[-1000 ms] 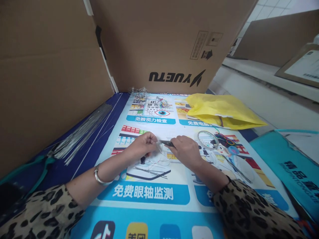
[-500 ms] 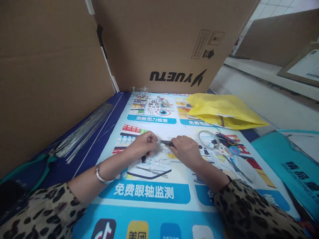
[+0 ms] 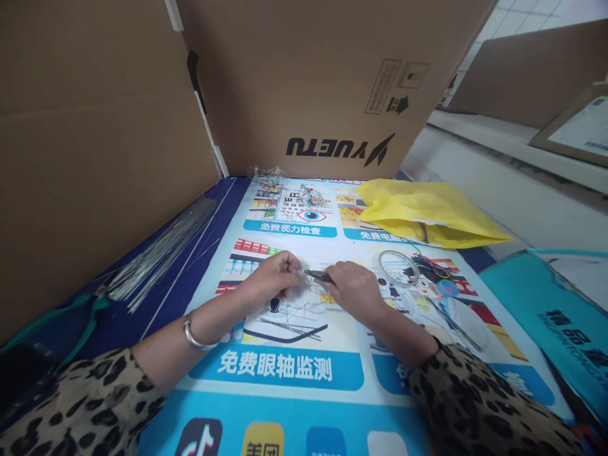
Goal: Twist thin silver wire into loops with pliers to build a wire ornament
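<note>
Metal pliers [image 3: 320, 275] fill the right hand [image 3: 357, 288]; at nine o'clock, the left hand [image 3: 278, 277] pinches wire [image 3: 304, 275], likely bendy, best held near its end.

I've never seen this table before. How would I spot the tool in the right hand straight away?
Find the tall cardboard panel with YUETU upside down, then look to the printed sheet before it. There, the tool pokes out of the right hand toward the left hand. Its dark, tapering tip sets it apart from the thin, loose strands on the sheet.
</note>
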Demonstrator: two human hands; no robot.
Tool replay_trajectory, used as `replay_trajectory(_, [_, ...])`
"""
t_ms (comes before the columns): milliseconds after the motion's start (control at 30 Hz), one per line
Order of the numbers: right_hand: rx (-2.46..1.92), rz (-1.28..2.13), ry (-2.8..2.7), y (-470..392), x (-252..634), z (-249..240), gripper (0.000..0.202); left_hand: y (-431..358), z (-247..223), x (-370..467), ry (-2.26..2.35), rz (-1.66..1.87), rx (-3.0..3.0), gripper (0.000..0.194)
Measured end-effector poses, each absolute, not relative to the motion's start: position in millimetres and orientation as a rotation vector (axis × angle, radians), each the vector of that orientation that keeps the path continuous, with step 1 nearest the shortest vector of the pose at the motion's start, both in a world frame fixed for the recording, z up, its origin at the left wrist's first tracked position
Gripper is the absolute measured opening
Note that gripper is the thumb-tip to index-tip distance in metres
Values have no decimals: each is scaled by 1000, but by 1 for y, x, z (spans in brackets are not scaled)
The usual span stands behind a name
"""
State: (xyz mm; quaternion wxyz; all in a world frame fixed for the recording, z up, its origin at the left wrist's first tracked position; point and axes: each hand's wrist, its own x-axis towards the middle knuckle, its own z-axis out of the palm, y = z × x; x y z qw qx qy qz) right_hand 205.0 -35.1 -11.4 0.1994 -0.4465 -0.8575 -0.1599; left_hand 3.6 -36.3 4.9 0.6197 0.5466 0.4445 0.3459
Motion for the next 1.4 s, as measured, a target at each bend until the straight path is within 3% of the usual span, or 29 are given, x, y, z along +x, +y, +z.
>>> replay_trajectory(1133, [-1318, -491, -2359, -34, 210, -7, 36, -36, 3, 5, 1072, 814, 1247, 20])
replay_trajectory(1400, [-1198, -600, -2478, -35, 212, -4, 16, -38, 8, 6, 1115, 826, 1259, 16])
